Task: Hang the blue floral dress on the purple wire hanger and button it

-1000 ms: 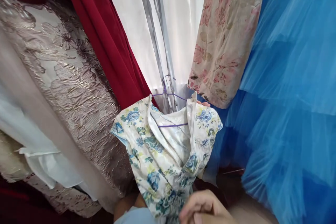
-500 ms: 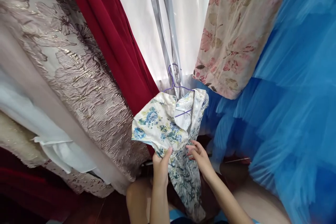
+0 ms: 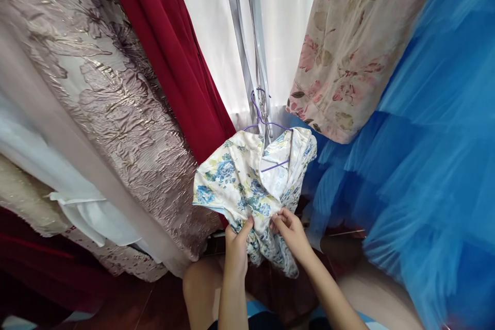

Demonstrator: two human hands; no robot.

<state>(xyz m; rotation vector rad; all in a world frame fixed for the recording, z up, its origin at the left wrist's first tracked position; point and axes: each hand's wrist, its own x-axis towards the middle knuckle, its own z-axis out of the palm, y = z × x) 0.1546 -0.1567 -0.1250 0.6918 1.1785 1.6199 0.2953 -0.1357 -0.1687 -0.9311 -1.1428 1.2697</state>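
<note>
A white garment with blue and yellow flowers [image 3: 228, 172], short-sleeved and V-necked, hangs on a purple hanger [image 3: 259, 116]. The hanger's hook is caught at the grey straps [image 3: 245, 46]. My left hand [image 3: 237, 240] grips the waist of the garment on the left, thumb on top and the other fingers mostly behind the cloth. On the right side of the waist, my right hand [image 3: 288, 229] pinches the fabric between thumb and fingers. Below my hands the lower part of the garment is bunched and hangs down.
Dark red cloth [image 3: 170, 51] and a metallic pink textured gown [image 3: 127, 108] hang to the left. A pink floral garment [image 3: 340, 62] and a blue tulle skirt [image 3: 421, 129] are on the right. White curtain-like fabric [image 3: 209, 26] hangs behind. My knee [image 3: 199, 289] shows below.
My right hand has closed on the fabric and moved slightly left. The garment's lower part has drawn up and bunched. My left hand keeps its grip, and the view has shifted a little.
</note>
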